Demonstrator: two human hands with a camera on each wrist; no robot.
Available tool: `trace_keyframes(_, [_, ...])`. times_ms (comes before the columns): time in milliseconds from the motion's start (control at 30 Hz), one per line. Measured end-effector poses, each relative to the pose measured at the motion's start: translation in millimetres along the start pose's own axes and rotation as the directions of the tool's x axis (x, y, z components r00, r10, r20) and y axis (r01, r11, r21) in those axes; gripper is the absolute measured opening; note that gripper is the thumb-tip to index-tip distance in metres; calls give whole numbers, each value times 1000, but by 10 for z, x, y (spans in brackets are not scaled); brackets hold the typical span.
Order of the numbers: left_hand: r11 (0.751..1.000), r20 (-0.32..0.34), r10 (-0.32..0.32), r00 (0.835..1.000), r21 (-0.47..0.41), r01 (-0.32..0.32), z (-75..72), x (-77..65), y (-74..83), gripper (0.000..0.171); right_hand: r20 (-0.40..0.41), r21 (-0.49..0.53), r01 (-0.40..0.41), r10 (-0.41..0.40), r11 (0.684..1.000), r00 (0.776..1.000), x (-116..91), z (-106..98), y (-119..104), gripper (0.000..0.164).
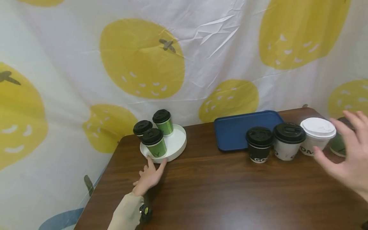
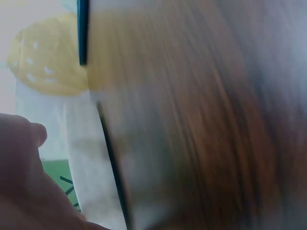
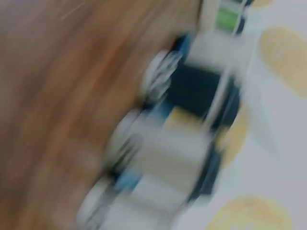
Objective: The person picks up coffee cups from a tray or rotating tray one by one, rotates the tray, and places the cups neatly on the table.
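Note:
My left hand (image 1: 150, 177) touches the near rim of a round white tray (image 1: 179, 140), fingers spread. Three black-lidded paper cups stand on this tray: a green cup (image 1: 157, 150) in front, another green cup (image 1: 165, 127) behind, and a partly hidden cup (image 1: 142, 127). At the right edge my right hand (image 1: 350, 156) is raised with fingers apart, holding nothing. Beside it are a white-lidded cup (image 1: 318, 128) and a green cup (image 1: 337, 147), partly covered by the hand. Leftward stand a white cup with black lid (image 1: 287, 150) and a black cup (image 1: 259, 150).
A blue rectangular tray (image 1: 233, 134) lies behind the right-hand row of cups. The brown wooden table (image 1: 207, 185) meets a white curtain (image 1: 201, 57) with yellow fruit prints at its back edge. Both wrist views are blurred.

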State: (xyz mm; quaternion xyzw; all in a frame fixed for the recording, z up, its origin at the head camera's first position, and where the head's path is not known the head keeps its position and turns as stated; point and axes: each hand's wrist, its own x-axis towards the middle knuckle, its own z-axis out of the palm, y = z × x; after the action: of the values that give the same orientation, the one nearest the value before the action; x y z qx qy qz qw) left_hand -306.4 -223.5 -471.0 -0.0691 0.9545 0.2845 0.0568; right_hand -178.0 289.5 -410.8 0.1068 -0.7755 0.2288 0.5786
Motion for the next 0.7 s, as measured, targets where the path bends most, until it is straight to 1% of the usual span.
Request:
trace_keyframes(33, [1000,-3,4,1000,0,-4,4,-12,11,113,13,24,53,-54,998,998,49,90,-130,91])
trace_keyframes(100, [1000,-7,11,1000,5,-11,18,-41,31,114,46,98,115,-120,989,992,111,306,-364,85])
trace_keyframes(133, [1000,-10,15,1000,8,-15,31,-55,41,114,82,130,126,-137,983,987,122,421,-465,83])
trace_keyframes(167, [1000,-15,21,1000,10,-21,39,-80,60,112,129,166,119,-142,979,981,120,536,-555,82])
trace_keyframes(200, [999,-23,28,999,19,-28,75,-63,48,114,166,196,115,-148,974,975,117,668,-637,78])
trace_keyframes(267, [999,-26,44,999,15,-43,103,-95,77,116,261,238,91,-154,967,953,106,921,-796,71])
trace_keyframes(333, [998,-19,65,998,3,-65,129,-111,94,116,370,253,56,-150,966,917,97,1172,-948,69])
trace_keyframes(400, [995,-15,99,995,-18,-99,143,-110,93,113,473,253,17,-139,967,870,105,1423,-1104,72])
trace_keyframes(433, [993,-11,113,994,-35,-113,121,-139,108,110,515,252,-1,-133,968,847,114,1550,-1179,73])
trace_keyframes(533, [986,-25,150,988,-65,-151,90,-117,46,103,615,255,-41,-129,966,778,155,1936,-1383,75])
trace_keyframes(600, [986,-42,142,989,-78,-145,40,-98,-12,102,654,269,-46,-148,962,742,189,2190,-1487,76])
trace_keyframes(700, [994,-69,84,994,-70,-89,-81,-42,-146,104,699,287,-54,-170,957,695,225,2561,-1650,79])
